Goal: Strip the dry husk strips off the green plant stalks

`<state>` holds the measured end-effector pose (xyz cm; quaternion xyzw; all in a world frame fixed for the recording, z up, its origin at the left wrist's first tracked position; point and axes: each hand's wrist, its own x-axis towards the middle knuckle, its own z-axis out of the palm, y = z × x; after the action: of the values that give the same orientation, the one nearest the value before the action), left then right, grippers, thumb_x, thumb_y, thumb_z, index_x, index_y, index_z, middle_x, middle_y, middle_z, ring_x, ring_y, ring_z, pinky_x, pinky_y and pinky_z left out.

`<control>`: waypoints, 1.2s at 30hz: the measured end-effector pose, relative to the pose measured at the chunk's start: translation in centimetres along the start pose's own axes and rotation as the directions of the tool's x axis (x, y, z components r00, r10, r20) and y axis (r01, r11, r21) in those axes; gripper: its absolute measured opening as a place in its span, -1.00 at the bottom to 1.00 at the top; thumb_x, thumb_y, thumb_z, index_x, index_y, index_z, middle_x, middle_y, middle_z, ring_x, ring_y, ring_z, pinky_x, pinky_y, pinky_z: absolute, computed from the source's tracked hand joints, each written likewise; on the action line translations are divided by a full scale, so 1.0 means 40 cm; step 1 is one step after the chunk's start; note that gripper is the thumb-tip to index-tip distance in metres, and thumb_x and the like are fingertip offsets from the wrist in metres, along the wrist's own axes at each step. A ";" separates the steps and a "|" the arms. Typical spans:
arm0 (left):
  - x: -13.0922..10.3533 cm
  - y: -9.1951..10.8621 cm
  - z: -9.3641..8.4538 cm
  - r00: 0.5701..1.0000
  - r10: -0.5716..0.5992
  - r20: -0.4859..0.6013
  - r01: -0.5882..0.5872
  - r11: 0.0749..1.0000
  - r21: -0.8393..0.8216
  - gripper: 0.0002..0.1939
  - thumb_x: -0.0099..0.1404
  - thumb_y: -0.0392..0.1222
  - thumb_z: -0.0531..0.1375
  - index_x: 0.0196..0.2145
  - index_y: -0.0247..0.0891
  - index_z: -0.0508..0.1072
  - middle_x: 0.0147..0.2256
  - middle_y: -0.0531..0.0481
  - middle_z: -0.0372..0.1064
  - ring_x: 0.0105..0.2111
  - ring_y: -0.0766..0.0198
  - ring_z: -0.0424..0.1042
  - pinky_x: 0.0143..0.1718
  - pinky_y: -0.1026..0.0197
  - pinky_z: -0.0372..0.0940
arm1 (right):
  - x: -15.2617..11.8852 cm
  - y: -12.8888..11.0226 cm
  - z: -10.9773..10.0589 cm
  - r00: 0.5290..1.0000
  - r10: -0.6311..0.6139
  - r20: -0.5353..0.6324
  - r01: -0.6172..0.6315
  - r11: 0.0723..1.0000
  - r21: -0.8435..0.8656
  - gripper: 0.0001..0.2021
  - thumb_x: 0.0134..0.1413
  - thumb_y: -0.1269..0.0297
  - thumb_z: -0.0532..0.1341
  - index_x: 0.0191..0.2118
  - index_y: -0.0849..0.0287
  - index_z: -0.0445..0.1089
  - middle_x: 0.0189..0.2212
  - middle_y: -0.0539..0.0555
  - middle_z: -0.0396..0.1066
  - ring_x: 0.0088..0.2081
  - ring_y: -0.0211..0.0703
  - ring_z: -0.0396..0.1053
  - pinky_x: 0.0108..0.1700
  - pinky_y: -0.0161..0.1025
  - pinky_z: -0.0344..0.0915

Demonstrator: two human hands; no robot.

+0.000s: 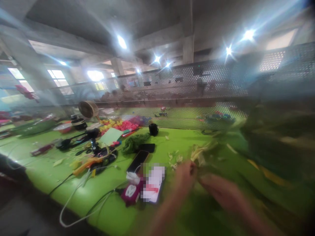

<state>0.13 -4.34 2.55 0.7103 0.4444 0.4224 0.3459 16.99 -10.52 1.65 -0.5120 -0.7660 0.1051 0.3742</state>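
Note:
My left hand (185, 173) is closed near the middle right of the view, at the lower end of a pale yellow-green leafy piece (200, 152). Just to its right is my right hand (216, 185), its fingers bent toward the left hand and blurred; what they hold, if anything, cannot be made out. Small pale scraps (179, 159) lie on the green table (177, 139) behind my left hand. Left of my forearm, a phone with a lit screen (154, 183) lies beside a purple tissue pack (133, 193).
Two dark phones (137, 161) (149, 148) and a green fibrous bundle (135, 142) lie further back. An orange tool (87, 165) with cables is at the left. Pink and yellow pieces (126, 125) sit by the perforated screen (172, 116). A large dark blurred shape (280, 131) is at right.

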 end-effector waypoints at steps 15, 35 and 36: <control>0.006 0.004 -0.013 0.947 -0.220 0.236 0.322 0.642 -0.695 -0.69 0.04 -0.05 0.35 -0.40 -0.30 0.39 -0.51 0.11 0.25 -0.53 0.44 0.18 -0.44 0.34 0.08 | 0.033 0.031 -0.040 0.972 0.235 -0.030 -0.234 0.972 0.035 -0.72 0.08 0.27 0.07 -0.27 0.03 0.54 -0.26 0.03 0.59 -0.24 -0.01 0.50 -0.24 -0.19 0.39; 0.038 -0.040 -0.009 0.918 -0.375 -0.128 0.244 0.789 -0.563 -0.75 0.21 -0.05 0.18 -0.31 -0.31 0.42 -0.47 0.10 0.25 -0.50 0.41 0.14 -0.47 0.32 0.01 | 0.019 0.027 -0.026 0.968 0.115 0.222 -0.085 0.986 -0.142 -0.65 0.24 0.12 0.00 -0.18 -0.02 0.54 -0.18 0.10 0.56 -0.17 0.00 0.49 -0.16 -0.10 0.38; 0.035 -0.031 -0.009 0.920 -0.370 -0.130 0.240 0.793 -0.560 -0.76 0.21 -0.05 0.19 -0.32 -0.31 0.41 -0.47 0.09 0.26 -0.50 0.41 0.15 -0.46 0.32 0.02 | 0.021 0.039 -0.030 0.975 0.130 0.177 -0.095 0.976 -0.193 -0.67 0.22 0.11 0.03 -0.13 -0.03 0.53 -0.10 0.11 0.54 -0.10 0.05 0.46 -0.11 -0.04 0.37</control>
<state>-0.27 -2.57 2.03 0.4496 0.4559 0.5474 0.5388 18.75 -9.34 2.02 -0.5748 -0.7741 0.1033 0.2444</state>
